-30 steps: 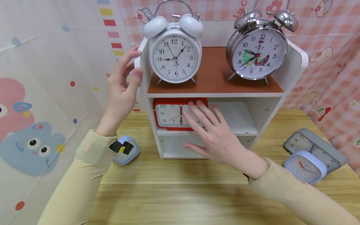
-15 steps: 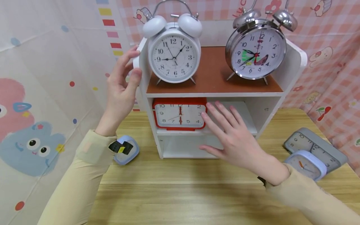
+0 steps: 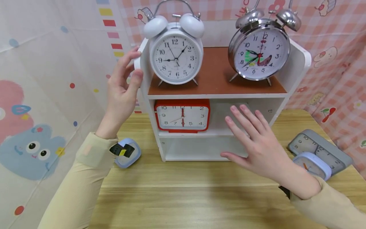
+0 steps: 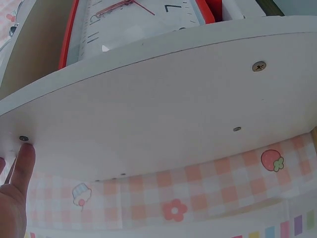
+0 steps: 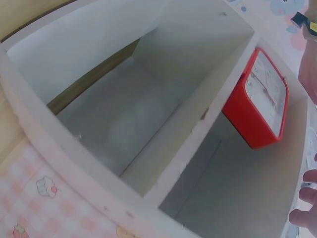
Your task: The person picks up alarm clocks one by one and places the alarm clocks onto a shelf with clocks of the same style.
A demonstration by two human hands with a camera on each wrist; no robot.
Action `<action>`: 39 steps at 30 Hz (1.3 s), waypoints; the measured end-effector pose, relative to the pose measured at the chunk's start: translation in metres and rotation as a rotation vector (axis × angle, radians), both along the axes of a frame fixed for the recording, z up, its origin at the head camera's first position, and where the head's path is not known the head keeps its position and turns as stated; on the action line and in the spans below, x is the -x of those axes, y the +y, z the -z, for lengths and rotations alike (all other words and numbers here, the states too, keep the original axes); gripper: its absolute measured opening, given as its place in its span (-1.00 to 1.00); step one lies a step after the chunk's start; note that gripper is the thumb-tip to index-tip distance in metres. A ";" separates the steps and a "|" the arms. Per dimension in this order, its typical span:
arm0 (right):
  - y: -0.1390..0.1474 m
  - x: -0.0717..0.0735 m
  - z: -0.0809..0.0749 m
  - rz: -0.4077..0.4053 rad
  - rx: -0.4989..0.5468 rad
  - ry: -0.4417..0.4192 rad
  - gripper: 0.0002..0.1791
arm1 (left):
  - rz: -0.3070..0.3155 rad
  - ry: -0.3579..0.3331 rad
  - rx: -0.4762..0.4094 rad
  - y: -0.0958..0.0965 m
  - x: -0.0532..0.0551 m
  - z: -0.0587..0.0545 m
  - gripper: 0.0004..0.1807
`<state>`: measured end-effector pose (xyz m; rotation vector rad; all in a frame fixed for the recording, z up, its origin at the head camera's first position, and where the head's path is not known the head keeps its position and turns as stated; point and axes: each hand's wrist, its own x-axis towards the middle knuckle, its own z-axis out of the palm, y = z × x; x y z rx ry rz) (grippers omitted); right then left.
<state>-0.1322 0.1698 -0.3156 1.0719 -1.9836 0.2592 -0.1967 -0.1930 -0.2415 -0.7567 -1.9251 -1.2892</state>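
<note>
A small white shelf unit (image 3: 217,96) stands on the wooden table. My left hand (image 3: 121,86) is at its left side panel, fingertips touching the outer face; the left wrist view shows a finger (image 4: 25,163) against that panel beside a screw. On the middle shelf, a red rectangular alarm clock (image 3: 183,115) stands at the left, facing forward. My right hand (image 3: 257,143) hovers in front of the unit's right half, fingers spread and nearly straight, holding nothing. In the right wrist view, the red clock (image 5: 265,99) sits apart from the right fingertips (image 5: 299,218).
On the brown top shelf stand a white twin-bell alarm clock (image 3: 176,58) and a silver twin-bell alarm clock (image 3: 260,55). A small blue clock (image 3: 128,159) lies by the left wrist. At the right, another blue clock (image 3: 313,165) leans near a grey clock (image 3: 340,156).
My right hand has moved off the red clock's face, to the right and slightly toward me, uncovering the whole clock. My left hand stays at the side panel.
</note>
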 end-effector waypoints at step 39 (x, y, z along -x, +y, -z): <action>0.101 -0.016 -0.014 0.229 0.194 -0.052 0.06 | -0.014 -0.020 0.001 0.000 -0.001 0.000 -0.48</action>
